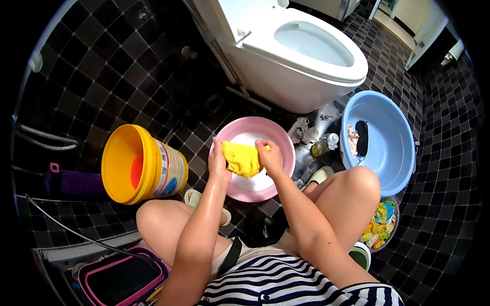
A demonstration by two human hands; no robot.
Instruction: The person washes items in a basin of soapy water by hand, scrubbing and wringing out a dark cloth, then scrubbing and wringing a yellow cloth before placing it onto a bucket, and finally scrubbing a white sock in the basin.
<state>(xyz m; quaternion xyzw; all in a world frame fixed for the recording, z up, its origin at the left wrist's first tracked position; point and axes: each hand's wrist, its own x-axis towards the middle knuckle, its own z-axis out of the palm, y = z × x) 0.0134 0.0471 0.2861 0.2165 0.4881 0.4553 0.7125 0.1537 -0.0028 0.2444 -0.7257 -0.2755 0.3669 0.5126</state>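
A wet-looking yellow cloth [242,159] is stretched between my two hands above a pink basin [251,194]. My left hand [218,162] grips its left end, fingers pointing up along the edge. At the other end, my right hand [269,157] pinches the cloth between thumb and fingers. Whitish liquid [255,182] shows inside the basin below. How the cloth is folded cannot be made out.
A yellow bucket [148,166] lies tilted at left. A white toilet [306,61] stands ahead. At right are a blue basin [385,148] holding a black item [362,138], a clear bottle [324,145], and a tub of colourful cloths [381,224]. A pink-edged black bag [122,278] sits lower left.
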